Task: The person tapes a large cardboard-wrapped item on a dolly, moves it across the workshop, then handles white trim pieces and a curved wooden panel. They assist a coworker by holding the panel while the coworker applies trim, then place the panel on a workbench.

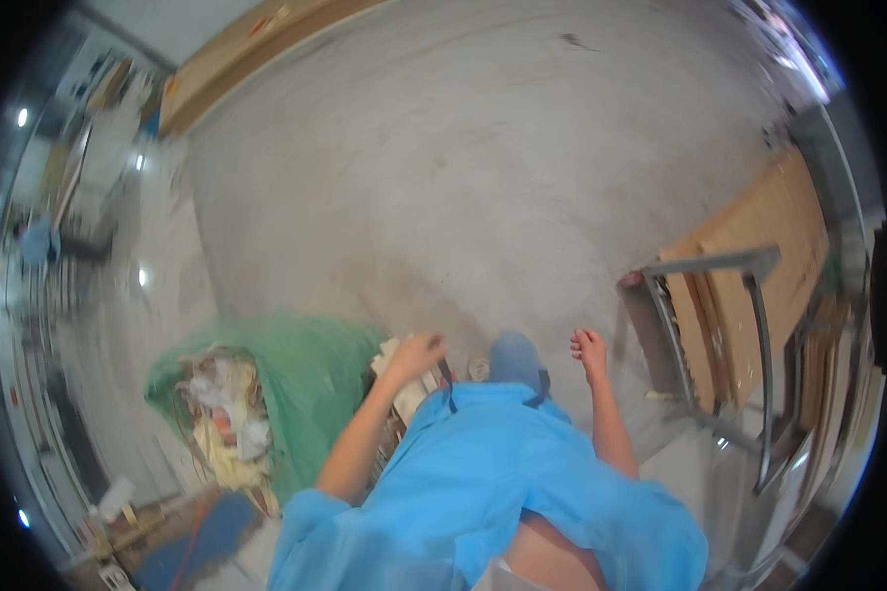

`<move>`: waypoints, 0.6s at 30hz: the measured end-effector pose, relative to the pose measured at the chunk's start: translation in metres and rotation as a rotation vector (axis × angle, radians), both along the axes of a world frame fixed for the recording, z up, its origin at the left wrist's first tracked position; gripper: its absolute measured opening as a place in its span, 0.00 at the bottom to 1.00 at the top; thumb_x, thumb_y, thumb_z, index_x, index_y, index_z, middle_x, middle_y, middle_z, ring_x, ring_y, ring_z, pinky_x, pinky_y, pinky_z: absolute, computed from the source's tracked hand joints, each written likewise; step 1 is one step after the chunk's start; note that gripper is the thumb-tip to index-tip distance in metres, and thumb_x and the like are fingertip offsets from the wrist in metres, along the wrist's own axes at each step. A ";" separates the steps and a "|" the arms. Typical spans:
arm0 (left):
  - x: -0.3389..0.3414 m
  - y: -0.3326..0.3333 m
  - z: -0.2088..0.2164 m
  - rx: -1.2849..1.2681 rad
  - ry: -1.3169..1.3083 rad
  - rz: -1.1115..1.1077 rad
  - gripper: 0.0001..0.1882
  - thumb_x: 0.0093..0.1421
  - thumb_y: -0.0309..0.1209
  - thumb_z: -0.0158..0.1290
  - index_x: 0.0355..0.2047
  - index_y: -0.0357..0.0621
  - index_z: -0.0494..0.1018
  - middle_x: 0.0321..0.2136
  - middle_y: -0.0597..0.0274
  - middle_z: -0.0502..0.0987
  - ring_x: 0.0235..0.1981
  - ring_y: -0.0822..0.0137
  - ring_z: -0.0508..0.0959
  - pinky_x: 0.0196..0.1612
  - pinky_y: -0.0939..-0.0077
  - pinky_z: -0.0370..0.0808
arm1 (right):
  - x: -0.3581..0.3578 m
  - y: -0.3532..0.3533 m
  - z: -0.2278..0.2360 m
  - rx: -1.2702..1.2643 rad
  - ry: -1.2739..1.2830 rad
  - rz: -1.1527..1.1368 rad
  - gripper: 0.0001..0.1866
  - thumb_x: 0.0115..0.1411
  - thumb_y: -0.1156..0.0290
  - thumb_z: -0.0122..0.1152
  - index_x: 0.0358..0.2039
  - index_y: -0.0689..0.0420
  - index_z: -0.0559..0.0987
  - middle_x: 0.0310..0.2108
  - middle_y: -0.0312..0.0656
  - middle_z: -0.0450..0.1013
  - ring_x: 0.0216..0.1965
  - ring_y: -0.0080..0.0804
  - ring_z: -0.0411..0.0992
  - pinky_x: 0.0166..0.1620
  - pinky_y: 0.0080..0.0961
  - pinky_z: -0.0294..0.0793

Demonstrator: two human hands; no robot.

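In the head view, the left hand [419,353] hangs in front of the body, its fingers bent and blurred; I see nothing in it but cannot tell how far it is closed. A black strap [451,397] lies just below it, and whether the two touch is unclear. The right hand [587,352] is held apart on the other side, fingers curled inward in a loose fist, with nothing visible in its grip.

The green sack [315,394] sits on the concrete floor [443,177] to the left, nearest the left hand. The metal-framed rack [765,330] stands to the right, nearest the right hand but not touching it.

The likeliest trouble is a bump or a trip. A step to the right could knock a shin or the bare forearm on the rack's projecting bars, and a careless step left could catch the sack or the pale offcuts [401,394] beside it. Because the sack's mouth gapes sideways, a kick might spill scraps.

That sack is the clearest container: white and pale-yellow crumpled scraps [232,414], perhaps film or cloth, fill its opening. The rack appears to have brown panels [759,241] standing at it, though blur hides how they are supported.
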State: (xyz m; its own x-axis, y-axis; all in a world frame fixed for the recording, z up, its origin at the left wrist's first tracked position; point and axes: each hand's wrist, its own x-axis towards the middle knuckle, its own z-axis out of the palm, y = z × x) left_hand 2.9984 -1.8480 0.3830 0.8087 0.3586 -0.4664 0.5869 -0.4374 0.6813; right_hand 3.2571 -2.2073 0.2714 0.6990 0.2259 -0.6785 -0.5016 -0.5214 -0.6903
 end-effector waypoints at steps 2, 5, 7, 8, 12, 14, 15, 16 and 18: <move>-0.002 0.049 -0.012 -0.157 -0.108 0.249 0.24 0.62 0.46 0.53 0.50 0.40 0.76 0.47 0.46 0.79 0.50 0.49 0.78 0.52 0.59 0.74 | 0.009 0.072 0.031 -0.005 -0.003 0.164 0.24 0.63 0.54 0.59 0.49 0.61 0.78 0.44 0.46 0.77 0.44 0.33 0.75 0.43 0.30 0.75; 0.000 0.097 -0.040 -0.058 -0.078 0.314 0.25 0.63 0.47 0.52 0.52 0.41 0.75 0.51 0.46 0.77 0.53 0.48 0.76 0.55 0.58 0.72 | 0.017 0.188 0.045 -0.124 0.251 0.529 0.32 0.62 0.50 0.60 0.57 0.63 0.73 0.52 0.51 0.74 0.52 0.41 0.72 0.52 0.34 0.72; -0.003 0.110 -0.054 -0.098 0.216 0.338 0.31 0.64 0.54 0.50 0.56 0.42 0.71 0.50 0.45 0.77 0.54 0.46 0.75 0.58 0.59 0.69 | 0.039 0.271 0.043 -0.040 0.250 0.707 0.36 0.62 0.48 0.60 0.60 0.64 0.70 0.55 0.54 0.72 0.55 0.45 0.70 0.56 0.36 0.70; -0.003 0.114 -0.056 -0.240 0.155 0.446 0.30 0.64 0.53 0.51 0.54 0.40 0.72 0.50 0.45 0.77 0.54 0.48 0.75 0.58 0.60 0.69 | 0.054 0.312 0.040 -0.007 0.285 0.792 0.38 0.61 0.47 0.60 0.62 0.65 0.68 0.56 0.55 0.71 0.56 0.47 0.70 0.57 0.37 0.69; -0.012 0.167 -0.053 -0.415 -0.005 0.959 0.31 0.64 0.52 0.52 0.53 0.36 0.73 0.49 0.46 0.78 0.53 0.51 0.76 0.56 0.63 0.69 | 0.099 0.476 0.029 -0.159 0.020 1.327 0.36 0.63 0.49 0.58 0.59 0.67 0.70 0.56 0.55 0.71 0.56 0.44 0.70 0.57 0.34 0.69; -0.024 0.202 -0.041 -0.401 -0.099 1.130 0.31 0.64 0.51 0.52 0.54 0.34 0.72 0.49 0.46 0.78 0.53 0.53 0.76 0.56 0.64 0.70 | 0.103 0.548 0.036 0.051 -0.043 1.415 0.33 0.63 0.50 0.57 0.57 0.67 0.72 0.54 0.54 0.73 0.53 0.40 0.71 0.55 0.31 0.70; -0.032 0.214 -0.034 -0.372 -0.117 1.214 0.31 0.64 0.51 0.52 0.54 0.33 0.72 0.49 0.46 0.78 0.52 0.53 0.76 0.55 0.64 0.70 | 0.105 0.589 0.042 0.036 0.083 1.570 0.32 0.64 0.51 0.57 0.56 0.67 0.73 0.53 0.53 0.73 0.52 0.38 0.72 0.55 0.30 0.71; -0.035 0.230 -0.032 -0.411 -0.155 1.323 0.30 0.65 0.50 0.52 0.54 0.34 0.72 0.48 0.50 0.78 0.51 0.58 0.77 0.54 0.68 0.70 | 0.106 0.631 0.049 -0.088 0.225 1.734 0.30 0.65 0.52 0.56 0.56 0.67 0.74 0.52 0.51 0.74 0.51 0.36 0.72 0.54 0.29 0.71; -0.040 0.250 -0.036 -0.500 -0.295 1.587 0.29 0.65 0.49 0.52 0.53 0.35 0.73 0.48 0.52 0.79 0.50 0.61 0.76 0.54 0.70 0.70 | 0.100 0.715 0.064 -0.372 0.368 1.936 0.27 0.66 0.55 0.55 0.54 0.66 0.75 0.50 0.49 0.75 0.48 0.33 0.73 0.52 0.27 0.72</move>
State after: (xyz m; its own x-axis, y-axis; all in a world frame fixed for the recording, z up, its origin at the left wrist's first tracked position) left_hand 2.9588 -1.5976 0.3469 -0.1046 0.7191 -0.6870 0.0404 0.6933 0.7195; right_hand 3.3569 -1.4922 0.3350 -0.4093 0.2089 -0.8882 0.7290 -0.5106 -0.4560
